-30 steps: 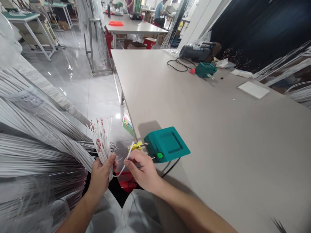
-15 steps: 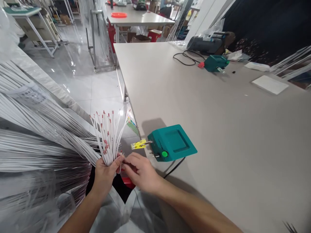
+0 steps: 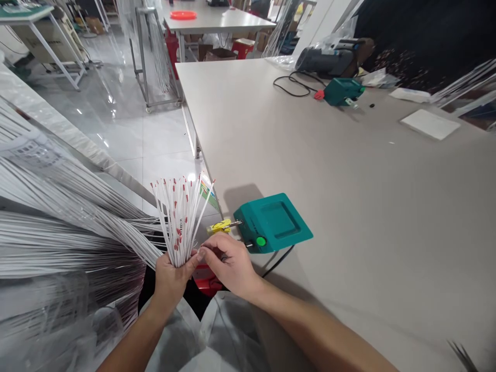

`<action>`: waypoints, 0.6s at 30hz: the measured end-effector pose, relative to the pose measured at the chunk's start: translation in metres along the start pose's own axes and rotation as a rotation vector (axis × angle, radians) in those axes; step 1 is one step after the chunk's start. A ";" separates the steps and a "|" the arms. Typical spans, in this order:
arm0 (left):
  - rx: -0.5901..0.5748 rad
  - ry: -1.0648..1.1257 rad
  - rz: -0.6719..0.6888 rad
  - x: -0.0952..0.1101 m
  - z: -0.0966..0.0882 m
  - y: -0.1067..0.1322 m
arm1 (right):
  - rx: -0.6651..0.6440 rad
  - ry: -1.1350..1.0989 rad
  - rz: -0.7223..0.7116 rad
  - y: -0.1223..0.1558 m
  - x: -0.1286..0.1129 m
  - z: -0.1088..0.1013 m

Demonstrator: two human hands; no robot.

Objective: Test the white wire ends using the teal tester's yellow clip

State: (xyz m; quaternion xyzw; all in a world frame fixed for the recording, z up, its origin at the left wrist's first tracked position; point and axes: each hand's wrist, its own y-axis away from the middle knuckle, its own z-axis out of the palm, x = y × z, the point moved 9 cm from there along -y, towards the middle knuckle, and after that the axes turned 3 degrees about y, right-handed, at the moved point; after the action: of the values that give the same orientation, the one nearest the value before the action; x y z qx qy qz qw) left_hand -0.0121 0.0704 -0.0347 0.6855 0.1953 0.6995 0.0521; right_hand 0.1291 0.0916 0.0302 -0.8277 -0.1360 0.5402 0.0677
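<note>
1. One bunch of wires (image 3: 179,222) stands up out of the left hand (image 3: 170,281), to the left of the near box (image 3: 277,222); its red tips fan out above the fist.
2. There are two hands, both on the near box's left side. The left hand is wrapped around the bunch at its base.
3. The right hand (image 3: 232,266) lies between the bunch and the near box, its thumb and forefinger drawn in right beside the left thumb. Whether they pinch a wire cannot be told.
4. The wires overlap too much to count. One larger heap (image 3: 96,217) spreads farther left of the near box and runs up to the left hand; any join is hidden.
5. The near box carries one green button (image 3: 261,241) and one yellow clip (image 3: 220,226), which sticks out from its left side toward the wires.
6. Boxes number two: the far box (image 3: 339,92) sits beyond the near box and to its right, on the same table (image 3: 349,206).
7. One motor (image 3: 323,62) lies beyond the near box, and one orange ring (image 3: 183,15) farther beyond, to its left.
</note>
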 end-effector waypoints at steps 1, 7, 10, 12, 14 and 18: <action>-0.003 -0.008 0.003 0.000 0.000 0.001 | -0.002 0.016 -0.015 -0.001 -0.001 0.000; -0.007 -0.002 -0.005 -0.001 0.003 0.004 | 0.026 0.091 -0.126 -0.001 -0.011 -0.004; 0.021 -0.022 0.013 0.001 0.003 0.005 | 0.029 0.112 -0.153 0.000 -0.012 -0.004; 0.053 -0.046 0.043 0.005 0.001 0.005 | 0.023 0.141 -0.171 0.002 -0.012 -0.003; 0.075 -0.079 0.077 0.008 0.000 0.005 | 0.011 0.168 -0.197 0.003 -0.012 -0.001; 0.106 -0.134 0.122 0.012 0.000 0.007 | 0.002 0.175 -0.177 0.003 -0.009 0.001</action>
State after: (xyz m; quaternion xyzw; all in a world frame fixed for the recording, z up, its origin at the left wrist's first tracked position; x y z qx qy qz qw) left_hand -0.0117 0.0679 -0.0207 0.7430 0.1859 0.6427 -0.0139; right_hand 0.1256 0.0863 0.0372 -0.8564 -0.2015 0.4580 0.1276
